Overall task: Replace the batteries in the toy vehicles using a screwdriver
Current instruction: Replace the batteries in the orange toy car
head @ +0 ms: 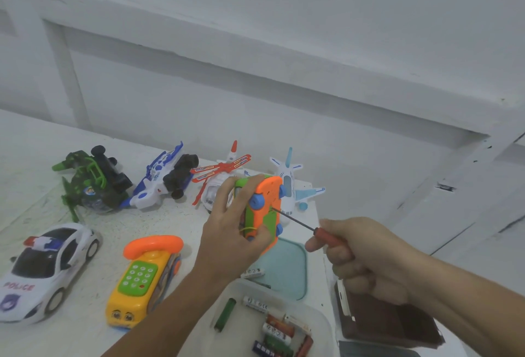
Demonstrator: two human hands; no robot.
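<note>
My left hand [233,231] grips an orange and green toy vehicle [265,209] with blue wheels, held above the table with its underside turned toward me. My right hand [360,254] is closed around the red handle of a small screwdriver [312,227]. Its thin dark shaft runs up and left, and the tip touches the toy's orange underside. A white tray [321,325] at the bottom holds several loose batteries [281,336] and one green battery [224,314].
On the white table stand a police car [48,268], a yellow phone toy [145,280], a green vehicle [93,183], a blue-white vehicle [164,180], a helicopter [221,177] and a light-blue plane [292,183]. A teal lid [287,268] and a brown box [389,319] lie to the right.
</note>
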